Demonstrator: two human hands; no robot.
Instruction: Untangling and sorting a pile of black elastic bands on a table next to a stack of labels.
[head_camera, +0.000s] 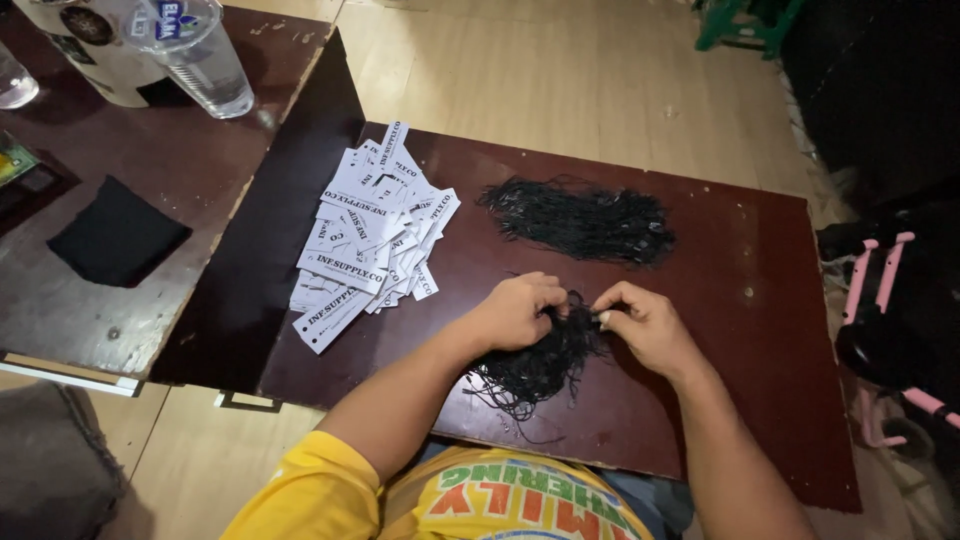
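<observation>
Sitting at a dark brown surface (720, 400), both hands meeting over a tangle of black strings (540, 365) at the near middle. Left hand (520, 310) resting on the upper left of the tangle, fingers curled down into it, grip closed on a clump of strands. Right hand (645, 325) lying just to the right, thumb and forefinger pinching narrow on what looks like one string end at the tangle's upper right edge; too small to tell more. Tangle trailing from between the hands back toward the body, long axis running roughly from the fingertips down and left to the near edge. Both hands touching it, neither nearer than the other; the pinched strand lying between them, left of the right fingertips.

Farther out, well apart from the hands, a second heap of black strings (580, 220) spreading left to right. To the left of that, a fanned pile of white paper tags (370, 235) near the surface's left edge. On a neighbouring table (150, 300) to the left, a black cloth (115, 240) and a clear plastic cup (195, 50).
</observation>
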